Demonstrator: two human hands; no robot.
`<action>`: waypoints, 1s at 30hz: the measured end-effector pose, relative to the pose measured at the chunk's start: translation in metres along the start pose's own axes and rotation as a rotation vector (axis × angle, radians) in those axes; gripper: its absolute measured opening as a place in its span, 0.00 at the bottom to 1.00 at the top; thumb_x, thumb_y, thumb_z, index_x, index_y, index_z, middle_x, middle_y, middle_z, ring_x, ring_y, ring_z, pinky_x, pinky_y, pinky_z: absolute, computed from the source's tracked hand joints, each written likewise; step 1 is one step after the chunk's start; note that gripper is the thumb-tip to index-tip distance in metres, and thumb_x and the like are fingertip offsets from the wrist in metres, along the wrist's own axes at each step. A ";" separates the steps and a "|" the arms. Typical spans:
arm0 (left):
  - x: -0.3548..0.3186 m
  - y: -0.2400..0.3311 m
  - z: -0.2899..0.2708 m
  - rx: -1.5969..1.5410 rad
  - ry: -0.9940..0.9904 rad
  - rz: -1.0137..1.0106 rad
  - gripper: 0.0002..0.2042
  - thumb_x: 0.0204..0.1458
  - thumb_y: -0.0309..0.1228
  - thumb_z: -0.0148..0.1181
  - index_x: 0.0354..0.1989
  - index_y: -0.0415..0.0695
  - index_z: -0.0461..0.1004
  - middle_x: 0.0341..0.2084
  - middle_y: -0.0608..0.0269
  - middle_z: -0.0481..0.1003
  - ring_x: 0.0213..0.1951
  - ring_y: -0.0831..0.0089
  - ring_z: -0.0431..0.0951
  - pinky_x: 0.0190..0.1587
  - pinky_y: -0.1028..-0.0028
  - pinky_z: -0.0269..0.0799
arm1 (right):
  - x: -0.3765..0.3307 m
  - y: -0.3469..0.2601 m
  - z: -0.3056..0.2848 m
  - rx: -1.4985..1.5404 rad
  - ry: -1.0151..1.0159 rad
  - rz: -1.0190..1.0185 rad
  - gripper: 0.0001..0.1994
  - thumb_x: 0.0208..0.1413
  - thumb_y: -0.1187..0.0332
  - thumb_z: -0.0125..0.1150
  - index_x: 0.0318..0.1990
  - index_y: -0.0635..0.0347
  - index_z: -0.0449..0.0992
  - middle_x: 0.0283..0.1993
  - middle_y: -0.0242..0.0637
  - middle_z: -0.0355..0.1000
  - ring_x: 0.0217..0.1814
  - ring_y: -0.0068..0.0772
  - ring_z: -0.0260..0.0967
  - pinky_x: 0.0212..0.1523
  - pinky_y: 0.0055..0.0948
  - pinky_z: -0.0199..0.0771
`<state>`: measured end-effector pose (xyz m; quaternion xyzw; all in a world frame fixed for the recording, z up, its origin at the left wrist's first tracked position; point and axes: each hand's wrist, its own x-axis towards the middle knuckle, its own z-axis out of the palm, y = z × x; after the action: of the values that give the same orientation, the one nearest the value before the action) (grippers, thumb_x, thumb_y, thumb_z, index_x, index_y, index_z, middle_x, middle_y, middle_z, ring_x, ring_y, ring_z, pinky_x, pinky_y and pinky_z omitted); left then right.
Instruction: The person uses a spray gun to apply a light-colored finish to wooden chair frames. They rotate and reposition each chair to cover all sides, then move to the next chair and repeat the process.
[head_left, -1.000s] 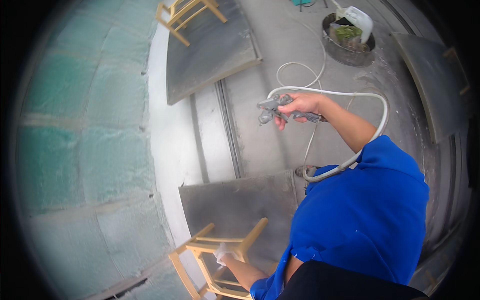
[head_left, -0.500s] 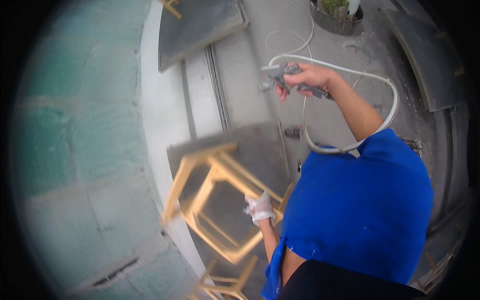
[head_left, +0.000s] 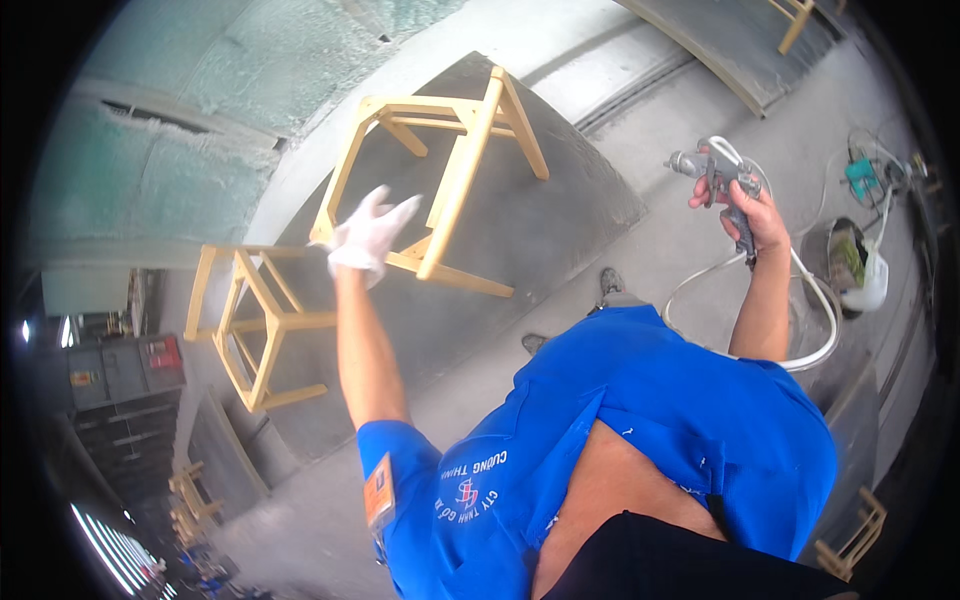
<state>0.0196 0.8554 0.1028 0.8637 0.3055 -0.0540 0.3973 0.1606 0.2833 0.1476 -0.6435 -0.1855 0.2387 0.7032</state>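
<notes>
While right hand [head_left: 758,218] clamps fingers around spray gun [head_left: 716,164], gloved left hand [head_left: 365,240] spreads fingers apart near chair [head_left: 463,185] on dark table [head_left: 580,200]; aiming gun clear of glove seems wise.

Greenish wall [head_left: 270,70], grey floor [head_left: 668,238], perhaps slatted window [head_left: 108,550]

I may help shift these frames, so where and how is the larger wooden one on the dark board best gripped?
Probably mid-length on the long rail of the wooden frame, from the person's right: it is straight and slim, its outer side open between two legs. The left side suits less, as the gloved left hand overlaps it.
</notes>
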 end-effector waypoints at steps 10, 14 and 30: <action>-0.036 0.073 0.089 0.523 -0.184 -0.083 0.27 0.54 0.44 0.64 0.62 0.49 0.74 0.43 0.53 0.84 0.44 0.52 0.84 0.52 0.57 0.78 | -0.008 0.041 -0.065 0.090 0.039 0.125 0.36 0.69 0.49 0.59 0.76 0.62 0.59 0.50 0.46 0.75 0.52 0.35 0.79 0.16 0.15 0.66; -0.080 0.064 0.099 0.700 -0.169 0.131 0.28 0.56 0.48 0.62 0.62 0.47 0.74 0.45 0.48 0.83 0.53 0.47 0.80 0.60 0.56 0.74 | -0.008 0.058 -0.082 0.135 0.034 0.172 0.36 0.70 0.48 0.58 0.77 0.60 0.58 0.50 0.45 0.76 0.52 0.35 0.79 0.16 0.15 0.66; -0.155 0.056 0.029 0.225 0.815 0.301 0.41 0.49 0.50 0.77 0.68 0.40 0.72 0.63 0.46 0.76 0.66 0.54 0.75 0.68 0.61 0.70 | -0.007 0.022 -0.080 0.011 -0.338 0.274 0.35 0.70 0.49 0.59 0.76 0.60 0.60 0.50 0.42 0.76 0.52 0.34 0.80 0.17 0.18 0.65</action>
<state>-0.0693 0.7316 0.1719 0.8871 0.3001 0.3161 0.1516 0.1983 0.2157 0.1173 -0.6098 -0.2103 0.4378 0.6263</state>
